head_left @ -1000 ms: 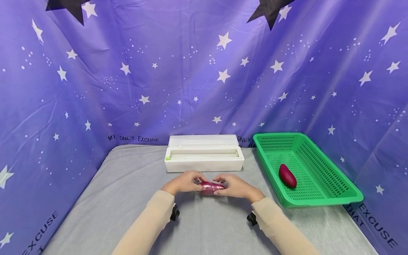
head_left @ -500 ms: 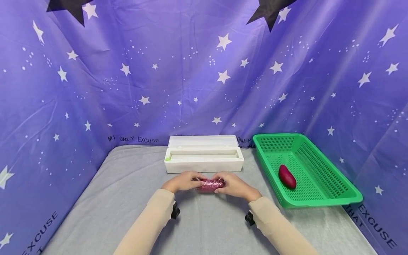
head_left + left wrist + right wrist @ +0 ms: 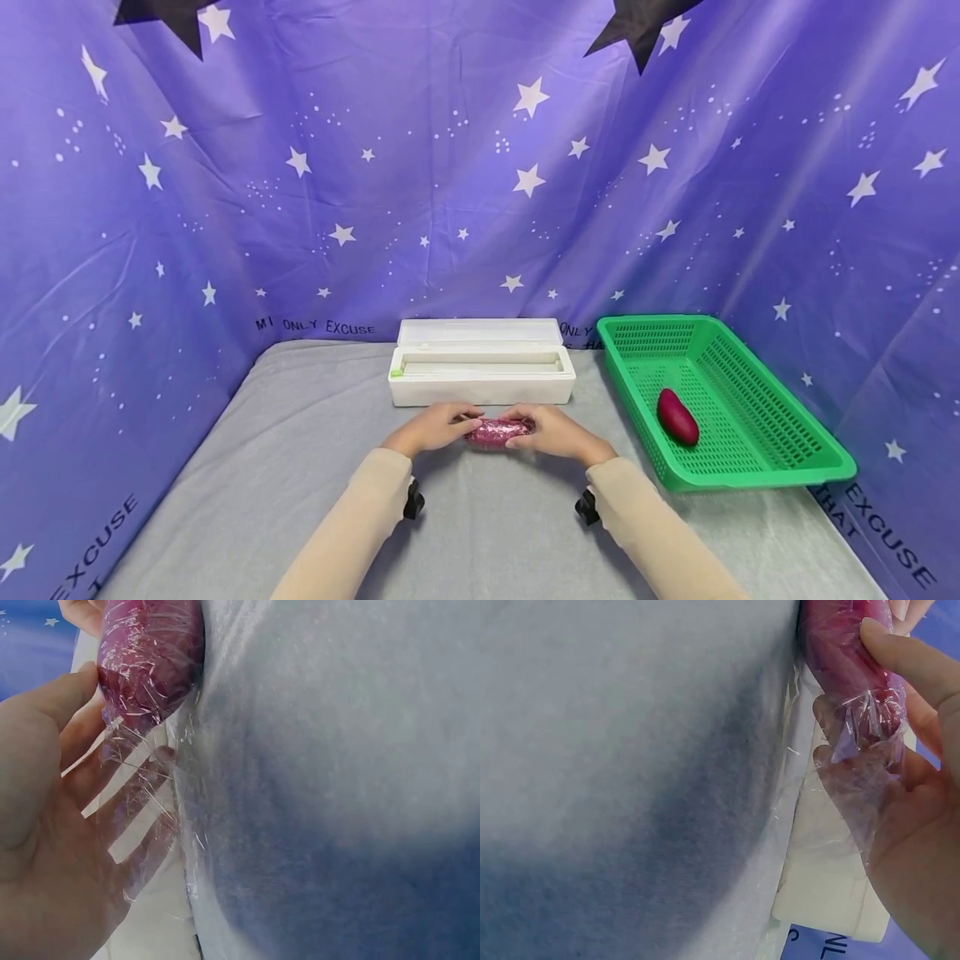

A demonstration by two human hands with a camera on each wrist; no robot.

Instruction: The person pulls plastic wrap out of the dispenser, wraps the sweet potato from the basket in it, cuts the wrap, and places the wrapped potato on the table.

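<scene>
A reddish-purple sweet potato, wrapped in clear cling film, lies between my two hands near the middle of the table. My left hand holds its left end, the thumb on the near side and the fingers behind. At the other end, my right hand grips it the same way, its thumb pressed to the skin. Loose cling film trails off the left end across my fingers in the left wrist view. More crumpled film hangs from the right end in the right wrist view.
Behind the hands stands a long white cling film box with its lid raised. To the right, a green plastic basket holds another sweet potato. Grey cloth covers the table, and a purple star curtain surrounds it.
The wrapped sweet potato has shifted slightly away from me and turned under my fingers. My right hand has closed in on its end; my left hand has barely moved.
</scene>
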